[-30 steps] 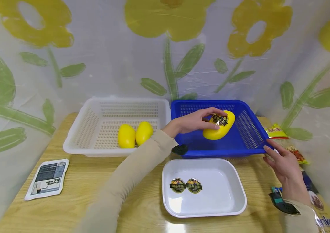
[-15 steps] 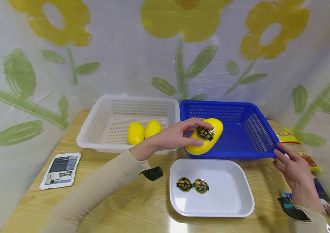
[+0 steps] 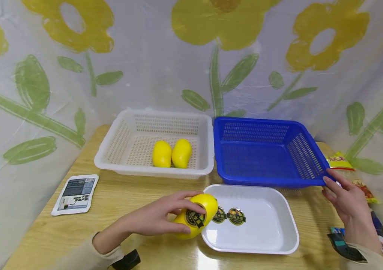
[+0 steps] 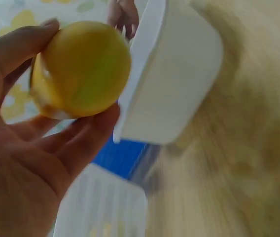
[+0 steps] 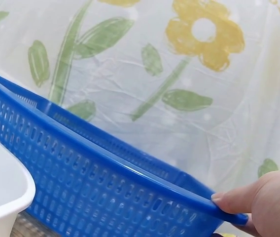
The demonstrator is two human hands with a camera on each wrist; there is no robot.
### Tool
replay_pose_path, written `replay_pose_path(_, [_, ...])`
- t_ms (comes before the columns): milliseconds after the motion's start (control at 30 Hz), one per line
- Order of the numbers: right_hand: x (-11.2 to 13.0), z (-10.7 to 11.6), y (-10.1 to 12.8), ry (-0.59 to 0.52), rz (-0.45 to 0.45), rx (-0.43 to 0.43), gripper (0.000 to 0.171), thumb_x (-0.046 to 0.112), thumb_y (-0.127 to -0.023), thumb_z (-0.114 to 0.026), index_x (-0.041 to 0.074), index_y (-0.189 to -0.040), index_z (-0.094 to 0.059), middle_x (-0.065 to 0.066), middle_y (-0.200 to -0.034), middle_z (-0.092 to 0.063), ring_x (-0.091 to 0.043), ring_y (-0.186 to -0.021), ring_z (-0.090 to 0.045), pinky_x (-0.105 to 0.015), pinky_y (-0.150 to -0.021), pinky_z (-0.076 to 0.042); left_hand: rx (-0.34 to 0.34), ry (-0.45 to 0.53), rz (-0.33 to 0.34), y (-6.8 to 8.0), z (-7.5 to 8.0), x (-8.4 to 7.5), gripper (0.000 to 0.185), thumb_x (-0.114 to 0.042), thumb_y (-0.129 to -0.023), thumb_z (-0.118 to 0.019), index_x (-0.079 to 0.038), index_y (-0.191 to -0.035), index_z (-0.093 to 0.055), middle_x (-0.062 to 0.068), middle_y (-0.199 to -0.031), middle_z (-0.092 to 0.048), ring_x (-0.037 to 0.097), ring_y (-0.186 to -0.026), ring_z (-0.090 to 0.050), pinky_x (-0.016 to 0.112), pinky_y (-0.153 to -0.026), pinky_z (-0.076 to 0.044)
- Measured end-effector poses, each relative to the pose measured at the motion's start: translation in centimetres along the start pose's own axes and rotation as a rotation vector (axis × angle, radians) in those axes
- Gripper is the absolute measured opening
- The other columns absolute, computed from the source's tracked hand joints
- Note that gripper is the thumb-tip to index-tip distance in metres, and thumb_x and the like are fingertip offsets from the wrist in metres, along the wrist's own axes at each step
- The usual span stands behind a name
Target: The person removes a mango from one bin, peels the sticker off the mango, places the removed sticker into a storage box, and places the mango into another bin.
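My left hand (image 3: 159, 215) grips a yellow mango (image 3: 208, 205) between thumb and fingers, at the left edge of the white tray (image 3: 255, 232). A round black-and-gold fruit sticker (image 3: 195, 217) shows on the mango's side, partly covered by a finger. Two like stickers lie in the tray; one sticker (image 3: 236, 216) is in full sight, the other partly behind the mango. At the right, my right hand (image 3: 353, 202) holds the front right corner of the blue basket (image 3: 255, 157). In the right wrist view its thumb (image 5: 228, 200) lies on the rim, with fingers beneath.
A white basket (image 3: 154, 170) beside the blue one holds two mangoes, a left mango (image 3: 162, 153) and a right mango (image 3: 182, 153). A flat printed packet (image 3: 76, 194) lies on the table's left. Snack bags (image 3: 341, 162) line the right edge. A flowered curtain (image 3: 157, 75) hangs behind.
My left hand has carried the stickered mango from over the blue basket toward me and left, to the tray's left edge. The right hand keeps its hold on the basket corner. The head view has shifted slightly.
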State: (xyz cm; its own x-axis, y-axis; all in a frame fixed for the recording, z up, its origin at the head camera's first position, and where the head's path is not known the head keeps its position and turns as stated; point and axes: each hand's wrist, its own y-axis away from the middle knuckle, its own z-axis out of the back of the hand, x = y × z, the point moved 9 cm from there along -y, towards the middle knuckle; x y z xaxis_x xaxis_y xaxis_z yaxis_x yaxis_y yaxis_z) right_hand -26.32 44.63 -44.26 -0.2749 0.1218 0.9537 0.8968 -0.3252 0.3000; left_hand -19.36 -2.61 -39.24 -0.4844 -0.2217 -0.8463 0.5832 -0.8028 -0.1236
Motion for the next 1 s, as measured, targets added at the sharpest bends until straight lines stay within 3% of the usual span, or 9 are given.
replay_pose_path(133, [0.3, 0.4, 0.2, -0.026, 0.019, 0.004, 0.072, 0.030, -0.081, -0.079, 0.026, -0.146, -0.046, 0.004, -0.132, -0.045, 0.002, -0.084, -0.064, -0.019, -0.067, -0.055, -0.051, -0.009, 0.125, 2.7, 0.4, 1.7, 0.042, -0.038, -0.092, -0.068, -0.037, -0.132, -0.057, -0.005, -0.155, -0.030, 0.024, -0.133, -0.042, 0.040, -0.094, -0.050])
replay_pose_path(267, [0.4, 0.7, 0.2, -0.051, 0.024, -0.008, 0.069, 0.028, -0.080, -0.080, 0.027, -0.142, -0.052, 0.011, -0.119, -0.048, 0.001, -0.083, -0.064, -0.020, -0.066, -0.056, -0.185, -0.066, 0.250, 4.5, 1.4, 3.7, 0.042, -0.035, -0.090, -0.071, -0.037, -0.130, -0.058, 0.005, -0.152, -0.036, 0.032, -0.133, -0.042, 0.052, -0.096, -0.047])
replay_pose_path(433, [0.4, 0.8, 0.0, -0.067, 0.023, -0.013, 0.067, 0.028, -0.079, -0.081, 0.027, -0.140, -0.054, 0.011, -0.119, -0.049, 0.001, -0.083, -0.063, -0.020, -0.065, -0.056, -0.325, -0.194, 0.307, 5.3, 1.9, 5.6, 0.045, -0.024, -0.089, -0.073, -0.027, -0.132, -0.058, 0.018, -0.146, -0.040, 0.037, -0.131, -0.044, 0.057, -0.101, -0.040])
replay_pose_path(533, [0.3, 0.6, 0.0, -0.066, 0.021, -0.007, 0.068, 0.028, -0.079, -0.081, 0.027, -0.141, -0.053, 0.013, -0.116, -0.049, 0.001, -0.083, -0.063, -0.020, -0.066, -0.056, -0.344, -0.202, 0.333, 5.5, 1.8, 6.4, 0.042, -0.024, -0.093, -0.068, -0.023, -0.134, -0.058, 0.022, -0.147, -0.039, 0.041, -0.131, -0.042, 0.061, -0.102, -0.037])
replay_pose_path(667, [0.2, 0.3, -0.1, -0.061, 0.015, 0.002, 0.069, 0.028, -0.079, -0.081, 0.027, -0.142, -0.052, 0.013, -0.114, -0.049, 0.001, -0.083, -0.063, -0.020, -0.066, -0.056, -0.329, -0.134, 0.381, 5.5, 1.6, 7.3, 0.038, -0.027, -0.098, -0.060, -0.022, -0.136, -0.056, 0.022, -0.148, -0.037, 0.042, -0.132, -0.040, 0.062, -0.101, -0.037])
replay_pose_path(833, [0.2, 0.2, -0.2, -0.078, 0.013, 0.017, 0.068, 0.027, -0.079, -0.081, 0.027, -0.141, -0.054, 0.014, -0.110, -0.052, 0.000, -0.082, -0.064, -0.021, -0.066, -0.056, -0.323, -0.089, 0.398, 5.3, 1.6, 7.9, 0.039, -0.030, -0.096, -0.063, -0.024, -0.134, -0.057, 0.016, -0.145, -0.041, 0.033, -0.126, -0.046, 0.050, -0.095, -0.045])
replay_pose_path(933, [0.5, 0.3, -0.2, 0.072, 0.014, 0.018, 0.070, 0.033, -0.082, -0.078, 0.025, -0.145, -0.048, 0.012, -0.110, -0.054, 0.000, -0.077, -0.062, -0.019, -0.064, -0.054, -0.333, -0.092, 0.390, 5.2, 1.6, 7.9, 0.040, -0.033, -0.094, -0.066, -0.025, -0.132, -0.058, 0.012, -0.140, -0.046, 0.027, -0.118, -0.049, 0.039, -0.089, -0.048])
replay_pose_path(1000, [1.1, 0.2, -0.2, 0.291, 0.048, 0.015, 0.069, 0.039, -0.088, -0.070, 0.022, -0.149, -0.042, 0.001, -0.125, -0.054, -0.007, -0.087, -0.062, -0.023, -0.071, -0.055, -0.337, -0.096, 0.388, 5.2, 1.6, 7.8, 0.041, -0.035, -0.092, -0.068, -0.024, -0.131, -0.058, 0.012, -0.136, -0.047, 0.023, -0.107, -0.051, 0.031, -0.082, -0.048])
